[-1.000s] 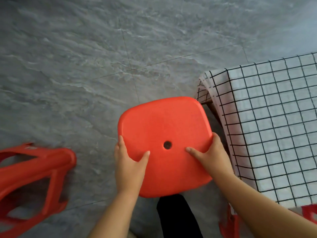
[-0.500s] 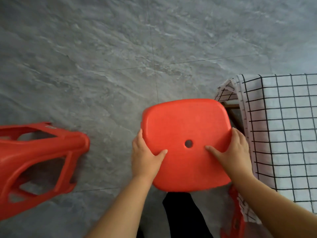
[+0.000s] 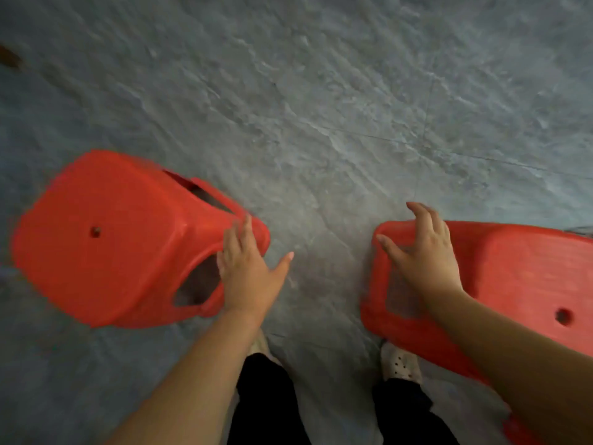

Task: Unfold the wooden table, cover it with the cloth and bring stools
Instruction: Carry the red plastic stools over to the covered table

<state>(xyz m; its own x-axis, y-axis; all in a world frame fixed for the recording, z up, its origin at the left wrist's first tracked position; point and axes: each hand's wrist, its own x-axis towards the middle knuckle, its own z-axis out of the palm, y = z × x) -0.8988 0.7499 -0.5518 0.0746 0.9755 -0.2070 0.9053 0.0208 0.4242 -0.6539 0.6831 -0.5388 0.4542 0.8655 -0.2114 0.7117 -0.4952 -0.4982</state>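
The left stool (image 3: 106,239) is pointing its legs rightward, and the left hand (image 3: 248,271) is touching one with straight fingers. The right hand (image 3: 423,252), fingers spread, is resting on the right stool (image 3: 513,277), whose legs are pointing left.

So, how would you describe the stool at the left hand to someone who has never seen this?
On the grey stone floor are two red plastic stools, side by side. The one meant is the left stool, touched by the left hand. Unlike the right stool, its whole seat with the centre hole shows.
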